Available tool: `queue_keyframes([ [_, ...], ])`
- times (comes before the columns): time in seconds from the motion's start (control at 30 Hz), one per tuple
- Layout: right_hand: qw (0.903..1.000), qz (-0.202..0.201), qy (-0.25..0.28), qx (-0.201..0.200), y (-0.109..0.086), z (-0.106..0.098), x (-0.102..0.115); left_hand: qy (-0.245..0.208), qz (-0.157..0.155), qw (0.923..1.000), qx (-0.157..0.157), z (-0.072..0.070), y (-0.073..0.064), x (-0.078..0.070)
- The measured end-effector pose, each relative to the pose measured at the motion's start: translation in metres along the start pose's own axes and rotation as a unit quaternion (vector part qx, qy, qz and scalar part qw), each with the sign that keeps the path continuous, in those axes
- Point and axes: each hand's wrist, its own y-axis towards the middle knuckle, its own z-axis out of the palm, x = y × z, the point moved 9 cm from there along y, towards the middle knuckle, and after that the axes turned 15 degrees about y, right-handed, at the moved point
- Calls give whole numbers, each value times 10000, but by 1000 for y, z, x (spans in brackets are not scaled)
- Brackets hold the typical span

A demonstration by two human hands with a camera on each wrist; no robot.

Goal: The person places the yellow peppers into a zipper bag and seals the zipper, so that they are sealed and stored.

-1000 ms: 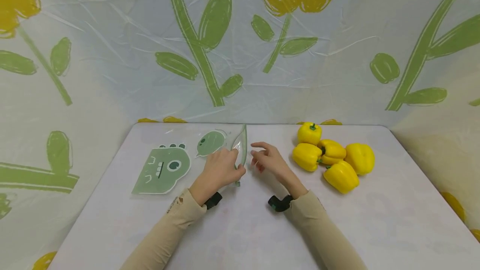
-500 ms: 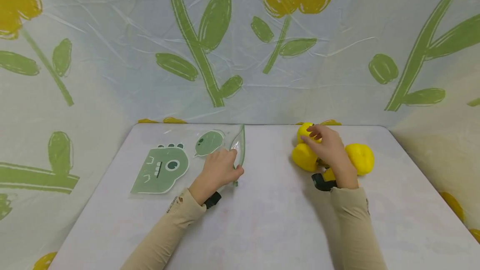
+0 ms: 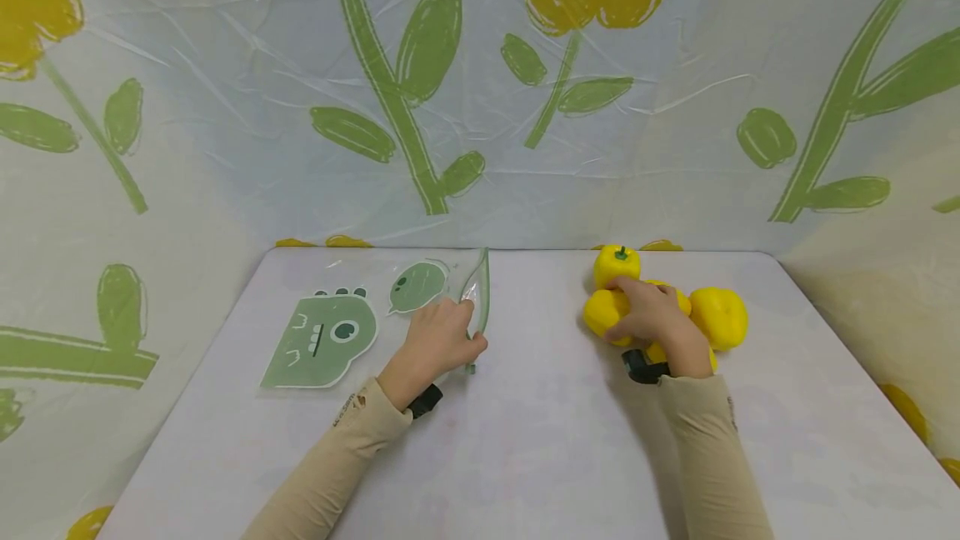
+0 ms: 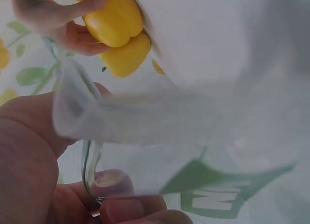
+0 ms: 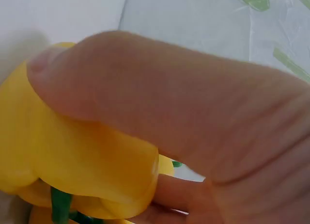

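A clear zip bag [image 3: 330,348] with green cartoon prints lies on the left half of the table. My left hand [image 3: 438,336] holds it at its right-hand edge, where the mouth gapes. In the left wrist view, fingers and thumb are around the translucent bag [image 4: 145,115] near its rim. My right hand [image 3: 651,317] grips a yellow bell pepper [image 3: 600,311], thumb on the near side and fingers across the far side. The right wrist view shows the thumb lying along this bell pepper [image 5: 82,151], whose green stem points down in that view.
More yellow bell peppers sit around the right hand: one upright behind it [image 3: 617,263], one to its right [image 3: 720,319], others partly hidden beneath the hand and wrist. The white table [image 3: 525,457] ends at a flower-printed cloth backdrop [image 3: 675,165].
My right hand has moved from beside the bag's mouth rightward to the bell peppers, then lowered and taken hold of the leftmost one. My left hand stays on the bag.
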Motion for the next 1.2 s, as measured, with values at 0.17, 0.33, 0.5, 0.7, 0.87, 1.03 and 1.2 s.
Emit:
queue_keyframes([
  [0.17, 10000, 8, -59, -59, -1, 0, 3, -28, 0, 10000, 6, -1, -1, 1],
  [0.33, 9994, -268, 140, -187, -4, -7, 18, -24, 34, 10000, -35, -2, -1, 0],
  [0.5, 9916, -660, 1057, -345, -2, -15, 42, -10, 12, 10000, -26, -2, -1, 1],
  [0.7, 9585, -998, 2557, -768, 12, -19, 68, -35, -14, 10000, 82, 1, 0, 0],
  [0.87, 8908, -1432, 4202, -964, 33, 2, 84, -57, -8, 9999, 91, 2, 0, 0],
  [1.03, 8450, -1683, 5031, -678, 53, 44, 87, 33, -75, 9999, 84, 2, 1, 2],
  [1.2, 8602, -1547, 4858, -157, 66, 86, 79, 37, -60, 10000, 70, 0, 1, 0],
])
